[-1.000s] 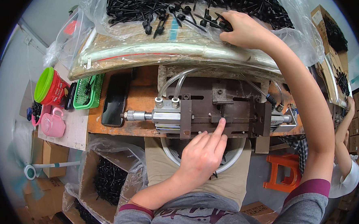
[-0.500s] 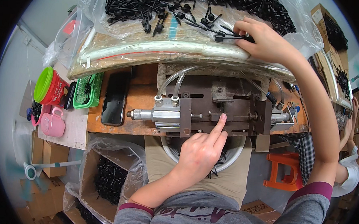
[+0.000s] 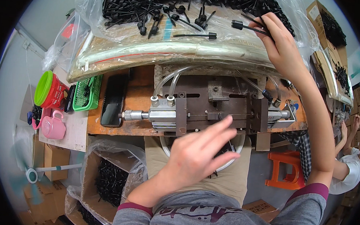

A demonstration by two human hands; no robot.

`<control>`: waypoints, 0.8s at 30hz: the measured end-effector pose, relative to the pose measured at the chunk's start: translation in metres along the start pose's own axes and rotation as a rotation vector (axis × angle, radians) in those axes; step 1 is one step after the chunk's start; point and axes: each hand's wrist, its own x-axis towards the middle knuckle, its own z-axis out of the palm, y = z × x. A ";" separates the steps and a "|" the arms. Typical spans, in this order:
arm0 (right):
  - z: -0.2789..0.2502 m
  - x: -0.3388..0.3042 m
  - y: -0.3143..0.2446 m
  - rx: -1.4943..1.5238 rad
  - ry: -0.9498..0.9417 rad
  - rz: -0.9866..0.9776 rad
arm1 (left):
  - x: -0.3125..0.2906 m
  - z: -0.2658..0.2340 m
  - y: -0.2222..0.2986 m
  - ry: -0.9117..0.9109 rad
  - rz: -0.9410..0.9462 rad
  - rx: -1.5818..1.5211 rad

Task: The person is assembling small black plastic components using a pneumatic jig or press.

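Right hand (image 3: 283,50) pinching black pins (image 3: 249,27) up at the bag (image 3: 185,15), left hand (image 3: 196,156) loose-fingered over the press jig (image 3: 206,108) — risking a pinched fingertip there.

a black phone (image 3: 113,98) lies on the orange bench (image 3: 136,126), just beside a green basket (image 3: 88,93). left of that stand a green-lidded red tub (image 3: 47,90) and a pink cup (image 3: 52,126). an orange stool (image 3: 285,170) sits lower right, a fan (image 3: 32,175) lower left.
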 end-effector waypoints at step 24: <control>0.000 -0.128 -0.126 0.909 0.238 0.609 | -0.032 0.025 -0.010 0.010 -0.071 0.213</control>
